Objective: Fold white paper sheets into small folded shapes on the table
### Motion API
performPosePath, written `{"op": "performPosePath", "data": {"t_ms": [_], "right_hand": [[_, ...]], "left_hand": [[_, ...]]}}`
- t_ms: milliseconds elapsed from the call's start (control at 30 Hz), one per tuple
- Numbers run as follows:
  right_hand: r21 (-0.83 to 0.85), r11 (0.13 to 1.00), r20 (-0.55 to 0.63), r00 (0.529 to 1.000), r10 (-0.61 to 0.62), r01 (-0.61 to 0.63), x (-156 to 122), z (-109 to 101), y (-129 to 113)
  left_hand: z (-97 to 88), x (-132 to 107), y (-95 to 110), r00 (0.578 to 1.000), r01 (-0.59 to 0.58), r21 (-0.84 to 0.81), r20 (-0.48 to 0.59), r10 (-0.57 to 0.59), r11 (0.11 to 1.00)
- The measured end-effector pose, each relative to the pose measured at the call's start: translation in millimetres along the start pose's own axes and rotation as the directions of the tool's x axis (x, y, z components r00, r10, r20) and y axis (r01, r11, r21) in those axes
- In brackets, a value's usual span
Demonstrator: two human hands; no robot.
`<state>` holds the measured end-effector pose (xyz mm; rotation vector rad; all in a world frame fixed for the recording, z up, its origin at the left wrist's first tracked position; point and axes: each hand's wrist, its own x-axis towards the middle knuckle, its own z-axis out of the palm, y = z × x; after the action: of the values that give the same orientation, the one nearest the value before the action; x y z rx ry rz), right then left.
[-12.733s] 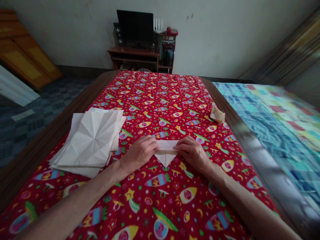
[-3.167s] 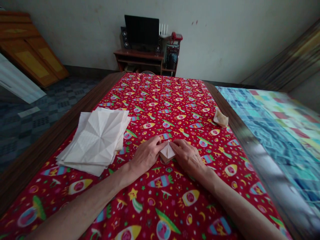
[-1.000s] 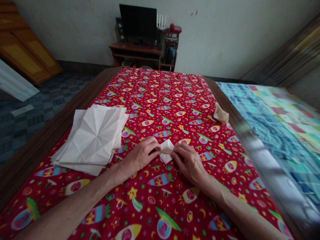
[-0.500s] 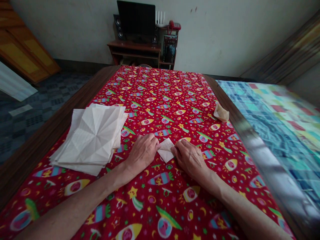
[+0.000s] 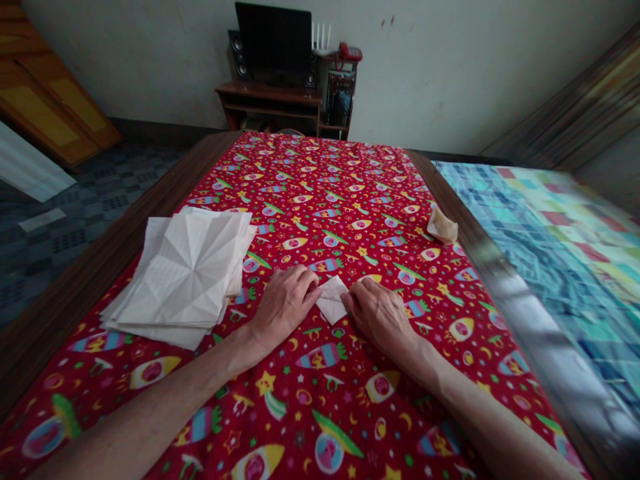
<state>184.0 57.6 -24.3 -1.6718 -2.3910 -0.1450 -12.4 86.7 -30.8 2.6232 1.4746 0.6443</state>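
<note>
A small folded piece of white paper (image 5: pixel 332 301) lies on the red patterned tablecloth, one corner toward me, with crease lines across its face. My left hand (image 5: pixel 286 301) is at its left corner, fingers curled and thumb against the paper's edge. At the opposite corner, my right hand (image 5: pixel 379 312) pinches the paper between thumb and curled fingers. Both palms face down, so the undersides of the fingers are hidden. To the left of my left hand rests a stack of creased white paper sheets (image 5: pixel 185 273), the top one marked with folds radiating from its middle.
A crumpled beige paper piece (image 5: pixel 443 227) sits near the table's right edge. Beyond the far end stands a desk (image 5: pixel 270 93) with a monitor (image 5: pixel 274 43) and a red telephone (image 5: pixel 350 52). A bed with a checked cover (image 5: pixel 545 267) is on the right.
The flap on the small paper looks flatter than before. My left fingers have shifted slightly, showing a bit more of the thumb. My right hand has stayed nearly still.
</note>
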Motion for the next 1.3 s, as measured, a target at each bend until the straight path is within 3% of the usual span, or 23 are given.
{"op": "performPosePath", "data": {"t_ms": [67,133,233,400,567,633,733,800,1000,1300], "right_hand": [[0.002,1.0,0.003,1.0,0.007,-0.007,-0.3,-0.2,-0.1],[0.006,1.0,0.002,1.0,0.013,-0.013,-1.1,-0.2,-0.1],[0.013,1.0,-0.005,1.0,0.01,-0.01,-2.2,-0.2,0.1],[0.013,1.0,-0.03,1.0,0.002,-0.002,-1.9,0.5,-0.6],[0.041,0.999,-0.084,0.996,-0.012,0.015,-4.4,2.2,-0.7],[0.053,0.989,-0.138,0.982,-0.132,0.14,-8.0,2.4,-0.3],[0.078,0.908,-0.194,0.9,-0.39,0.411,-14.9,3.2,-0.8],[0.114,0.86,-0.165,0.863,-0.478,0.498,-19.4,4.1,-2.4],[0.213,0.886,0.02,0.905,-0.425,0.411,-33.4,1.8,-2.7],[0.235,0.91,0.028,0.934,-0.357,0.341,-52.3,-2.2,11.4]], "left_hand": [[-1.3,-2.1,0.5,0.996,-0.064,-0.023,-0.056,0.063,0.998],[-3.8,-7.2,2.2,0.977,-0.203,-0.031,-0.071,0.2,0.979],[-7.6,-19.2,5.7,0.941,-0.338,0.005,0.023,0.338,0.941],[-9.3,-32.4,8.1,0.929,-0.308,0.039,0.227,0.291,0.951],[-7.9,-32.0,6.2,0.927,-0.298,0.022,0.243,0.284,0.954],[-8.7,-31.6,6.6,0.93,-0.293,0.002,0.234,0.284,0.956],[-11.7,-31.2,8.7,0.934,-0.273,-0.036,0.231,0.274,0.961],[-13.1,-31.0,10.0,0.938,-0.253,-0.048,0.233,0.257,0.966],[-10.1,-30.8,7.9,0.936,-0.259,-0.013,0.243,0.254,0.966],[-19.3,-37.2,-2.7,0.963,-0.216,0.052,0.173,0.204,0.975]]}}
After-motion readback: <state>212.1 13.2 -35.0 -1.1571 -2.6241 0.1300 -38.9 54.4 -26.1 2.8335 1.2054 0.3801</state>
